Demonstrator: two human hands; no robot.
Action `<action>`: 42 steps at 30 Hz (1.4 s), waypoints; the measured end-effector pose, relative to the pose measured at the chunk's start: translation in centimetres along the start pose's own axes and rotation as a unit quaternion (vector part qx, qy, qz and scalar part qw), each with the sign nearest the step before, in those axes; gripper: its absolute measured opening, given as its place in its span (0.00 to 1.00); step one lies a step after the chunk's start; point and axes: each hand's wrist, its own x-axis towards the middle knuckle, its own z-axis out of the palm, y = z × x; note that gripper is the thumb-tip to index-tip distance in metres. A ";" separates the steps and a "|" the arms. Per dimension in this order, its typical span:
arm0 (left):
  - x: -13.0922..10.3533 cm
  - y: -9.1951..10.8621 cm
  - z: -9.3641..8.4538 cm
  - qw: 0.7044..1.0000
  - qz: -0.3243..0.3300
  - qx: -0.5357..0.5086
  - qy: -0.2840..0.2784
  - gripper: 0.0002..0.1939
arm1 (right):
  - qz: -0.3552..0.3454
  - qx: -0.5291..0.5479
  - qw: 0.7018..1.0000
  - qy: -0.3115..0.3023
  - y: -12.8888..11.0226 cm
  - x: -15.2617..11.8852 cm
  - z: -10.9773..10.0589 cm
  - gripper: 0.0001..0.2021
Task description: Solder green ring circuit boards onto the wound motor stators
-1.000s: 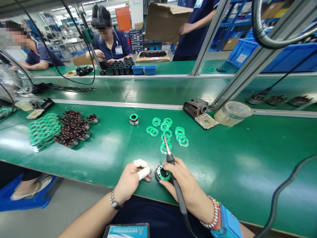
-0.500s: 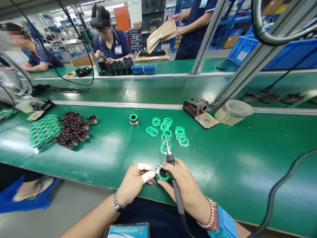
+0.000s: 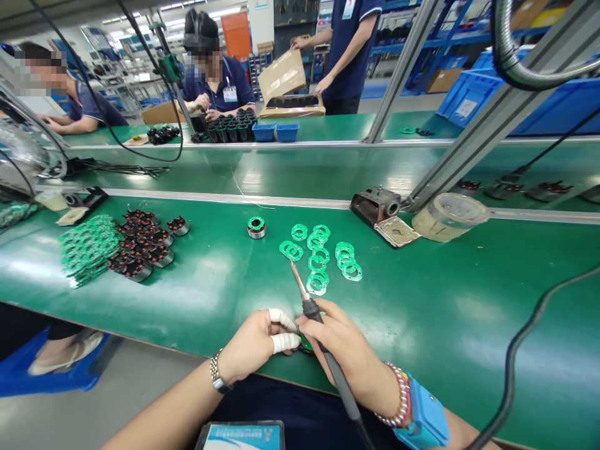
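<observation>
My left hand (image 3: 250, 347), its thumb and a finger wrapped in white tape, pinches a motor stator with a green ring board (image 3: 305, 342) near the table's front edge. Most of that part is hidden behind my fingers. In my right hand (image 3: 354, 353) lies a soldering iron (image 3: 344, 387), its bare tip pointing up and away to the left. The right fingertips also reach the held stator; whether they grip it is hidden. Beyond the hands, several loose green ring boards (image 3: 319, 259) lie in overlapping groups. A stator topped with a green board (image 3: 256, 229) stands left of them.
Stators with dark red windings (image 3: 140, 265) are grouped at left beside a stack of green boards (image 3: 87, 250). An iron holder (image 3: 376, 205) and a plastic tub (image 3: 450, 217) stand back right. A thick cable (image 3: 513, 356) hangs at right. Co-workers are across the bench.
The iron's tip has swung left and my right hand has turned over the stator, covering more of it. Across the bench, a standing person has lowered a brown cardboard flap toward a box.
</observation>
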 end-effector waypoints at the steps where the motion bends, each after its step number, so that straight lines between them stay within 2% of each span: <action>1: -0.1 -0.1 -0.1 1.000 0.000 -0.002 0.003 0.13 | 0.001 0.001 1.000 -0.002 0.0 -0.1 0.0 0.11; 11: -0.3 -0.8 0.0 0.999 0.010 -0.032 0.027 0.18 | 0.025 0.036 0.999 0.026 -0.1 -0.9 0.8 0.11; 18: -0.1 -0.8 -0.3 1.000 0.013 -0.016 0.008 0.17 | 0.102 0.055 0.987 0.112 -1.2 -0.8 -0.8 0.07; 26: -0.1 -0.8 -0.4 1.000 0.006 -0.012 0.004 0.18 | 0.074 0.057 0.993 0.075 -2.0 -1.5 -3.9 0.13; 31: -0.1 -1.0 -0.5 1.000 0.005 -0.008 0.007 0.17 | 0.094 0.099 0.988 0.066 -2.3 -1.7 -3.8 0.13; 42: -0.1 -0.9 -0.5 1.000 0.006 0.003 0.014 0.15 | 0.108 0.094 0.989 0.049 -2.4 -1.7 -3.7 0.11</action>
